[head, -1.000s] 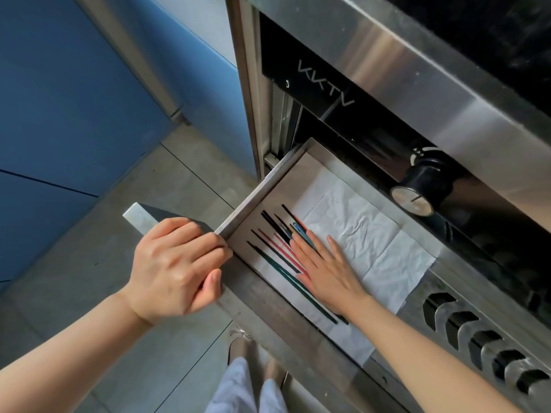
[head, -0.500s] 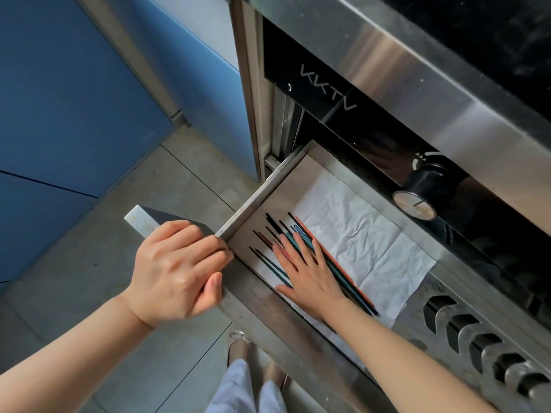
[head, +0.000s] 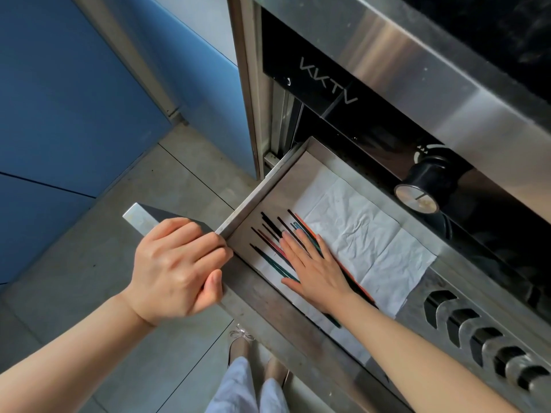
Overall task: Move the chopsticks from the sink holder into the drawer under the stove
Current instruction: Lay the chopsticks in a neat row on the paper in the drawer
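A steel drawer (head: 253, 198) under the stove stands pulled out. Several chopsticks (head: 269, 226), black with red, green, teal and orange ends, lie side by side on a white paper liner (head: 366, 234) at the drawer's left end. My right hand (head: 316, 271) lies flat on top of them with fingers spread, covering their middle parts. My left hand (head: 176, 266) grips the drawer's front panel (head: 140, 217) at its left corner.
The stove front above carries a black knob (head: 423, 186) and a dark glass panel (head: 328, 84). Vent slots (head: 477, 329) run along the drawer front at the right. Blue cabinets (head: 59, 99) stand left. My shoes (head: 241, 344) are on the grey tiled floor.
My right hand slid left across the chopsticks, then stayed flat on them, and the sticks fanned out a little. The left hand kept its hold on the drawer front.
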A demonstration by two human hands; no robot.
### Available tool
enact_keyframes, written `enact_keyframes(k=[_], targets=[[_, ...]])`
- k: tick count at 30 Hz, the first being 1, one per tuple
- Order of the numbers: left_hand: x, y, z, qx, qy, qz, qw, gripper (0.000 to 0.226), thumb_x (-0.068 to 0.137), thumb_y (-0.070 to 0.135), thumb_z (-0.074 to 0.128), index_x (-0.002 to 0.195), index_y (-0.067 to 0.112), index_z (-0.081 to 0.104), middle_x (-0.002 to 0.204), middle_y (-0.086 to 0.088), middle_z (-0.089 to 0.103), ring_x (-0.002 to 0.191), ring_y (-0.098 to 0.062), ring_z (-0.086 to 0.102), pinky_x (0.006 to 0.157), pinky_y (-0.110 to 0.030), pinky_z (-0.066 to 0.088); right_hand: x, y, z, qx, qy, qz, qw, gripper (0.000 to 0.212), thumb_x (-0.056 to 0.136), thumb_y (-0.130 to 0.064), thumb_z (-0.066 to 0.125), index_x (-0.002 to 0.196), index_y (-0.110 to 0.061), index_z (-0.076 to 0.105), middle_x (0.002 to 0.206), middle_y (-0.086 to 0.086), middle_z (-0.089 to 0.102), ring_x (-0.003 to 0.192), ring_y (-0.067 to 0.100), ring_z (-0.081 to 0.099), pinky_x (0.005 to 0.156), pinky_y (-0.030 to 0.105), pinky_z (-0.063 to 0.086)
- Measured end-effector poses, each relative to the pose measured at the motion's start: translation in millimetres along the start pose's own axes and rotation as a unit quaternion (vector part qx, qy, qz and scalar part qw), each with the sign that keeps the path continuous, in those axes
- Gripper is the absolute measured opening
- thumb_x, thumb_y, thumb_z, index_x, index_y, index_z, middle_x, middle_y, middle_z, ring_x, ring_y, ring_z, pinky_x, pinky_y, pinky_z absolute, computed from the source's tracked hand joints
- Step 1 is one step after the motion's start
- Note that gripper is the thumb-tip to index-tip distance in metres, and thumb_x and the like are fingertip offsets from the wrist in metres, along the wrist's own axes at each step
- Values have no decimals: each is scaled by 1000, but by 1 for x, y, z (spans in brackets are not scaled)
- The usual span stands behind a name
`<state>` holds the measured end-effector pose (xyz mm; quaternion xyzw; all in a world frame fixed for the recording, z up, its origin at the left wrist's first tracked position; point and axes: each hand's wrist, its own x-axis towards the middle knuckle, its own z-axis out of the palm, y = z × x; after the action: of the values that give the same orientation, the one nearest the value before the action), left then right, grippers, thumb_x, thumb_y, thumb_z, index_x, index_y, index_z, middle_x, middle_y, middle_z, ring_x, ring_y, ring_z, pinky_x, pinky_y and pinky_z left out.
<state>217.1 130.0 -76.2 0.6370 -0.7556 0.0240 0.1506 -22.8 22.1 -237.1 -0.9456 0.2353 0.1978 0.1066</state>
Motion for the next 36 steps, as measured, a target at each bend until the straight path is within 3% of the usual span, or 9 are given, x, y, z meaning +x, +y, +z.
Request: enact_keyframes(k=[5,13,21,29,36], targets=[[0,1,1,-1,6,-2,1000,51,93,26,24,73,11,69,74,-3,68,54,-30,51,66,-39,47,-15,2,-2,-4,24,23,999,77,94,-60,20,152,-12,6,161,5,7,148,24,4,118,47,11],[-1,1,1,3,0,-3,1000,50,93,26,25,73,11,68,73,-4,67,55,-30,52,66,-40,48,-35,19,3,3,-7,15,1000,74,94,-57,22,152,-11,10,160,4,8,148,24,5,117,46,21],[0,0,1,10,1,-2,1000,50,92,26,25,73,11,68,72,-5,66,55,-31,52,68,-39,46,-3,18,-7,-2,-17,-1,1000,72,95,-58,11,151,-17,-10,160,1,-11,146,20,-15,120,41,-1],[0,1,1,13,1,-3,1000,51,93,26,24,72,11,68,70,-5,65,55,-31,51,67,-39,46,-27,24,-3,9,-7,30,999,73,97,-57,19,152,-12,2,161,4,1,148,22,-1,119,45,12],[0,0,2,19,10,0,1000,50,92,25,25,71,11,68,68,-6,63,54,-30,49,66,-39,45,1,18,-10,20,-5,25,999,72,96,-59,11,151,-18,-9,160,-2,-11,147,23,-13,120,46,0]])
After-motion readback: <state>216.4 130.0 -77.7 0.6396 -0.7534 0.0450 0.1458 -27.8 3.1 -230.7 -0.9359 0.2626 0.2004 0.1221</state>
